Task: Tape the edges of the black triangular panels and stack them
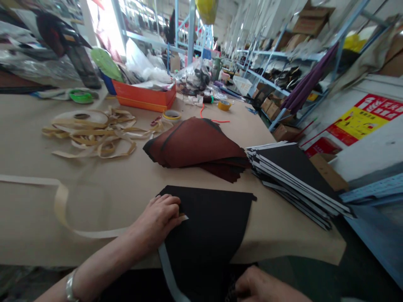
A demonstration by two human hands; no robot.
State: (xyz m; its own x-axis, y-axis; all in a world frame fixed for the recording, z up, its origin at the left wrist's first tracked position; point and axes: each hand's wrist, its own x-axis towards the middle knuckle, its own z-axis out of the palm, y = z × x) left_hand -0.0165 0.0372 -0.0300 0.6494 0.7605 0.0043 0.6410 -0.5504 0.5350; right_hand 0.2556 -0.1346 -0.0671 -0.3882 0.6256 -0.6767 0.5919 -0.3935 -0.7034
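Fingers (171, 206) of the left hand (157, 220) pinch pale tape (100, 233) onto the black sheet (214, 222); keeping it edge-aligned seems wise. Right hand (261, 287) grip unclear.

The head-worn camera sits above the near edge of the long tan paper-covered worktable (103, 188) and faces forward and down along it toward 12 o'clock, slightly rolled. It is closest to the flat black fan-shaped sheet (217, 226), with the left hand (159, 216) at 7 o'clock and the right hand (261, 287), cropped, at 5 o'clock. Blue metal shelving (277, 63) recedes at 2 o'clock.
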